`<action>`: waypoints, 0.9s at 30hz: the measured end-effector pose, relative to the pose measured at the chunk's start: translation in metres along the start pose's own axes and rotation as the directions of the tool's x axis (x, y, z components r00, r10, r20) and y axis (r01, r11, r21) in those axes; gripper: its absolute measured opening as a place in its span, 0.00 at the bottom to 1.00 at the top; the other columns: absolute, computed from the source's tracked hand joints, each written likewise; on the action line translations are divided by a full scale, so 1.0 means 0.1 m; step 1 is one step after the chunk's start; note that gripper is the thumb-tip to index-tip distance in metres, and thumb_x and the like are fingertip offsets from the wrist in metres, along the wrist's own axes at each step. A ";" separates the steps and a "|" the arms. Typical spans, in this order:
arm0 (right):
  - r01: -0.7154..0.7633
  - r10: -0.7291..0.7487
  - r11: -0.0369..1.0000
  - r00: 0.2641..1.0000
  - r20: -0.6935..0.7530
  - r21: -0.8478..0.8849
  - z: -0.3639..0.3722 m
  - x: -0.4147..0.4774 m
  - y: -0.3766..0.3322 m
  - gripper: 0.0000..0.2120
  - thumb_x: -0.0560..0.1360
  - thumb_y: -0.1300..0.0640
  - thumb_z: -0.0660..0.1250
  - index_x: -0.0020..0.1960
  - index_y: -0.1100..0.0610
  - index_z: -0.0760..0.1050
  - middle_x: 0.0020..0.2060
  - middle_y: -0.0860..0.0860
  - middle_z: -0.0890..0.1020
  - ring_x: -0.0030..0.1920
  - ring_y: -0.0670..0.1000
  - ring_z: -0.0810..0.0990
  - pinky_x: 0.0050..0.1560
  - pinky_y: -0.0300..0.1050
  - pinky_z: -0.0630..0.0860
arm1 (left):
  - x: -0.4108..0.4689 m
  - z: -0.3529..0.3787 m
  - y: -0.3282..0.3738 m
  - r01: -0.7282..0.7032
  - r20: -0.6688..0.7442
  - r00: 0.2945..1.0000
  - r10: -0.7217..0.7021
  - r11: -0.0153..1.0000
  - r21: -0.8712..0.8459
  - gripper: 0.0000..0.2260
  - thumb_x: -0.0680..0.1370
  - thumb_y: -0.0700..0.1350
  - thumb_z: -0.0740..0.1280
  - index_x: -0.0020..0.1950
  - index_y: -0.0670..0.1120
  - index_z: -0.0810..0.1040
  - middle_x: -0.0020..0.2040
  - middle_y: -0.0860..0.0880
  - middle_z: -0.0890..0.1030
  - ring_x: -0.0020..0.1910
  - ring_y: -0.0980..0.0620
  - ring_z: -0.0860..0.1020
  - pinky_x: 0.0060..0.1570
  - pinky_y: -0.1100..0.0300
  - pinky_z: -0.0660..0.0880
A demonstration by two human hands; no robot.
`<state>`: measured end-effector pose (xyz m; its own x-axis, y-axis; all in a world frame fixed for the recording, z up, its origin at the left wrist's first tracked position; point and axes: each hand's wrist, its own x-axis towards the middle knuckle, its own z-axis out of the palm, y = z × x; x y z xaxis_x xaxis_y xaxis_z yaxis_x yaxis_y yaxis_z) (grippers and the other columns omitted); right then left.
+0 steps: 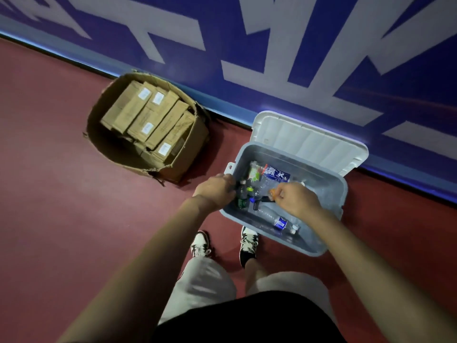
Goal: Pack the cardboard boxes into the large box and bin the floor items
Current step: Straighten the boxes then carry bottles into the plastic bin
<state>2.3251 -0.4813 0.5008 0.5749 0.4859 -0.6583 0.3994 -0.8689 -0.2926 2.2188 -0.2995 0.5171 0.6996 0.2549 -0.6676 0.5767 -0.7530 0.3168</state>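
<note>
Both hands over the open grey bin

Left hand (214, 191) grips a dark bottle (242, 197); right hand (298, 197) pinches an orange-capped bottle (268, 188) above the bin (331, 204). Large box (103, 144), packed with cardboard boxes (148, 117), sits left of both.

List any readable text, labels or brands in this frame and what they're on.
No text reads for certain.
White labels on the small boxes: too small.
Blue wrapper in the bin: white characters, blurred.
Bottle label: unreadable.
Wall: large white strokes, cropped.
</note>
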 end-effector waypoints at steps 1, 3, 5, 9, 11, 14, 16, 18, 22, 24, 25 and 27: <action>0.016 -0.016 0.999 1.000 0.015 -0.029 -0.05 -0.04 -0.10 0.08 0.78 0.54 0.60 0.52 0.52 0.77 0.52 0.51 0.82 0.53 0.54 0.79 0.49 0.43 0.72 | -0.11 -0.05 -0.02 -0.002 -0.023 1.000 0.002 1.000 -0.021 0.16 0.76 0.47 0.62 0.63 0.45 0.72 0.60 0.44 0.75 0.60 0.43 0.74 0.59 0.51 0.72; 0.053 -0.050 0.996 0.998 0.049 -0.065 -0.12 -0.12 -0.31 0.08 0.77 0.55 0.60 0.52 0.51 0.77 0.51 0.51 0.81 0.54 0.55 0.79 0.50 0.44 0.72 | -0.33 -0.13 -0.09 -0.009 -0.071 0.997 0.004 0.998 -0.065 0.16 0.76 0.47 0.62 0.63 0.45 0.73 0.60 0.44 0.75 0.60 0.45 0.74 0.59 0.52 0.72; 0.114 -0.108 0.990 0.991 0.076 -0.080 -0.16 -0.20 -0.54 0.08 0.76 0.56 0.60 0.51 0.51 0.76 0.51 0.51 0.81 0.53 0.55 0.79 0.50 0.45 0.74 | -0.54 -0.20 -0.20 0.011 -0.107 0.994 -0.021 0.996 -0.088 0.16 0.76 0.47 0.62 0.63 0.46 0.73 0.61 0.45 0.75 0.60 0.45 0.75 0.59 0.53 0.72; 0.216 -0.206 0.967 0.975 0.084 -0.137 -0.17 -0.38 -1.05 0.07 0.75 0.55 0.62 0.51 0.51 0.77 0.52 0.51 0.81 0.53 0.54 0.78 0.50 0.46 0.74 | -0.94 -0.28 -0.47 0.069 -0.167 0.982 -0.091 0.988 -0.135 0.15 0.77 0.47 0.61 0.63 0.45 0.73 0.61 0.45 0.76 0.58 0.45 0.75 0.56 0.55 0.72; 0.269 -0.256 0.946 0.962 0.095 -0.180 -0.13 -0.49 -1.33 0.07 0.75 0.55 0.62 0.50 0.50 0.77 0.53 0.50 0.80 0.54 0.54 0.78 0.54 0.47 0.75 | -1.16 -0.28 -0.65 0.087 -0.180 0.977 -0.117 0.982 -0.169 0.14 0.77 0.46 0.61 0.62 0.45 0.74 0.59 0.45 0.77 0.57 0.45 0.76 0.53 0.56 0.72; 0.344 -0.324 0.909 0.938 0.122 -0.233 0.01 -0.68 -1.75 0.04 0.75 0.54 0.63 0.48 0.49 0.75 0.51 0.50 0.81 0.52 0.53 0.79 0.52 0.46 0.74 | -1.52 -0.23 -0.98 0.122 -0.196 0.965 -0.172 0.962 -0.246 0.14 0.77 0.46 0.61 0.61 0.46 0.75 0.58 0.46 0.79 0.56 0.45 0.76 0.53 0.56 0.73; 0.388 -0.365 0.883 0.921 0.134 -0.263 0.14 -0.81 -2.06 0.06 0.75 0.54 0.63 0.51 0.51 0.76 0.52 0.50 0.81 0.52 0.54 0.79 0.50 0.45 0.74 | -1.81 -0.18 -1.25 0.156 -0.199 0.954 -0.224 0.939 -0.308 0.14 0.77 0.46 0.61 0.61 0.46 0.75 0.59 0.45 0.79 0.57 0.45 0.76 0.55 0.55 0.73; 0.432 -0.403 0.850 0.902 0.156 -0.300 0.29 -0.95 -2.38 0.09 0.75 0.54 0.63 0.53 0.52 0.77 0.53 0.50 0.81 0.53 0.54 0.79 0.51 0.46 0.75 | -2.12 -0.13 -1.53 0.184 -0.205 0.939 -0.275 0.909 -0.375 0.13 0.77 0.46 0.61 0.61 0.45 0.75 0.59 0.45 0.79 0.57 0.44 0.76 0.56 0.55 0.73; 0.518 -0.478 0.775 0.855 0.201 -0.362 0.62 -1.23 -3.09 0.09 0.76 0.53 0.63 0.55 0.51 0.77 0.53 0.49 0.80 0.54 0.53 0.78 0.48 0.44 0.73 | -2.77 0.03 -2.12 0.221 -0.236 0.889 -0.392 0.820 -0.528 0.12 0.78 0.45 0.61 0.60 0.45 0.76 0.59 0.45 0.79 0.57 0.46 0.76 0.54 0.57 0.71; 0.562 -0.519 0.737 0.826 0.218 -0.375 0.82 -1.38 -3.43 0.09 0.75 0.53 0.64 0.54 0.51 0.78 0.53 0.50 0.80 0.56 0.52 0.78 0.51 0.45 0.73 | -3.10 0.14 -2.41 0.236 -0.246 0.860 -0.447 0.776 -0.585 0.12 0.78 0.45 0.62 0.60 0.44 0.76 0.59 0.45 0.79 0.57 0.46 0.76 0.55 0.58 0.71; 0.580 -0.535 0.717 0.813 0.229 -0.386 0.92 -1.44 -3.59 0.09 0.75 0.53 0.64 0.53 0.51 0.78 0.53 0.49 0.80 0.56 0.52 0.77 0.51 0.44 0.73 | -3.24 0.21 -2.55 0.240 -0.248 0.846 -0.472 0.752 -0.614 0.12 0.78 0.44 0.62 0.60 0.44 0.76 0.59 0.45 0.79 0.57 0.46 0.76 0.54 0.58 0.71; 0.621 -0.568 0.672 0.782 0.259 -0.403 1.13 -1.56 -3.90 0.08 0.74 0.53 0.63 0.52 0.50 0.77 0.53 0.49 0.80 0.57 0.52 0.77 0.51 0.44 0.72 | -3.52 0.32 -2.82 0.253 -0.247 0.814 -0.525 0.704 -0.664 0.12 0.78 0.44 0.62 0.59 0.44 0.77 0.58 0.44 0.79 0.56 0.46 0.76 0.53 0.59 0.71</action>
<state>1.9988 -0.2293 0.6394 0.0380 0.8486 -0.5277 0.9133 -0.2438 -0.3263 1.7961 -0.1964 0.6409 0.3711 0.7527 -0.5437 0.8628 -0.0630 0.5017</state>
